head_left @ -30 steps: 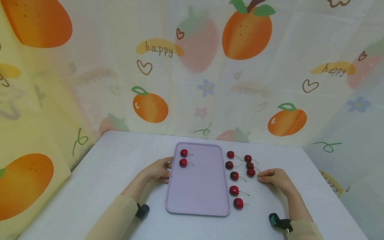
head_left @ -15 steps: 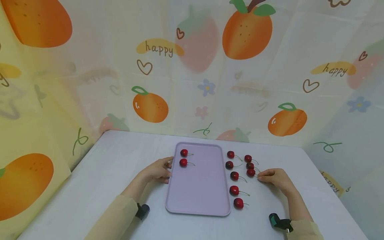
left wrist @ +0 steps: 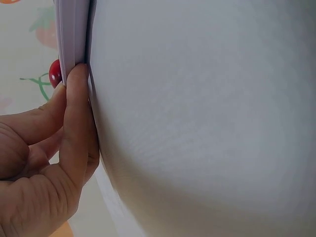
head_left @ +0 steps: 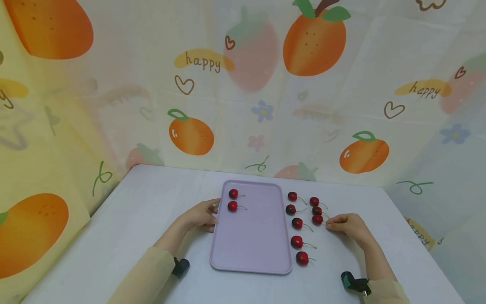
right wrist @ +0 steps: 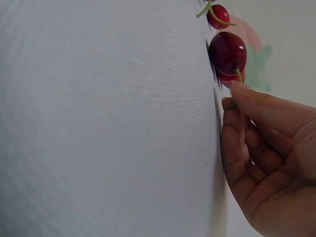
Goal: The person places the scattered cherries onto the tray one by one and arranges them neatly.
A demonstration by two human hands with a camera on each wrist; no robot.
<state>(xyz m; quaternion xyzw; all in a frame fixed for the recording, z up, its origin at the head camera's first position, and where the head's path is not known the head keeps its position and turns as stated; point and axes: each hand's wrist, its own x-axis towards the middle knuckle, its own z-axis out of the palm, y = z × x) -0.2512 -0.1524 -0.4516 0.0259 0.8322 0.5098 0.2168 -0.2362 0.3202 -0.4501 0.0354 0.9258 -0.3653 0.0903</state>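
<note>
My left hand (head_left: 198, 214) pinches the left rim of a lilac tray (head_left: 250, 249). In the left wrist view, the thumb (left wrist: 47, 116) lies at the rim's upper side and a finger (left wrist: 76, 108) presses the outer side. Two red cherries with stems, one at the top (head_left: 233, 194) and one just below (head_left: 232, 206), lie on the tray's far left part. To the right of the tray, my right hand (head_left: 350, 226) pinches the stem of a dark red cherry (right wrist: 228, 53) between thumb and fingertips. That cherry is low at the table, close to another cherry (head_left: 317, 210).
Between the tray and my right hand lies a column of several cherries (head_left: 297, 223). Another cherry (head_left: 314, 201) sits at the far end of the shorter right column. The white table (head_left: 152, 202) meets a fruit-printed cloth (head_left: 228, 126) at its back and sides.
</note>
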